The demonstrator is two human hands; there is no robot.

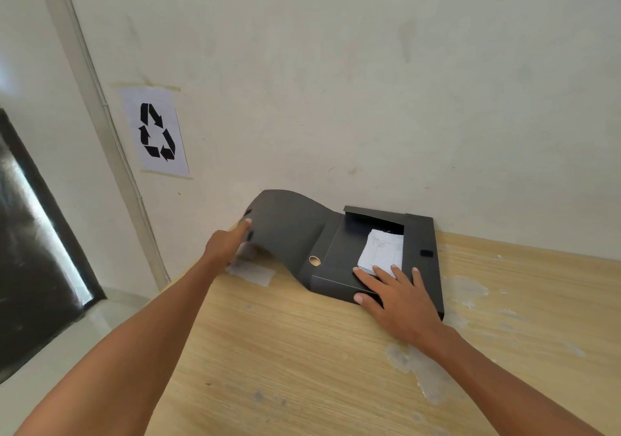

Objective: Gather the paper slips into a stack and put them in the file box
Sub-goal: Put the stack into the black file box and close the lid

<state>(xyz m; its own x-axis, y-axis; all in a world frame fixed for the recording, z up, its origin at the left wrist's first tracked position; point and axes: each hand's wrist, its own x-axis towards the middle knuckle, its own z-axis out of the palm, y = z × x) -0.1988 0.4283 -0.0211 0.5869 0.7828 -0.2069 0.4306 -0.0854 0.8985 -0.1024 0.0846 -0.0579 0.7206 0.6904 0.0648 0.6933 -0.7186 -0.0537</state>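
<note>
A black file box (423, 260) lies open on the wooden table against the wall. Inside it sits a stack of white paper slips (383, 254) with printed lines. The box's flexible lid (285, 230) curves up to the left. My left hand (228, 244) grips the lid's far left edge, thumb on top and fingers underneath. My right hand (393, 294) rests flat on the box's near rim, fingers spread, fingertips touching the lower edge of the slips.
The wooden table (302, 368) has worn pale patches. A white wall stands right behind the box, with a recycling-symbol sheet (154, 133) taped on it. A pale tape patch (252, 272) lies under the lid. The table's left edge drops to the floor.
</note>
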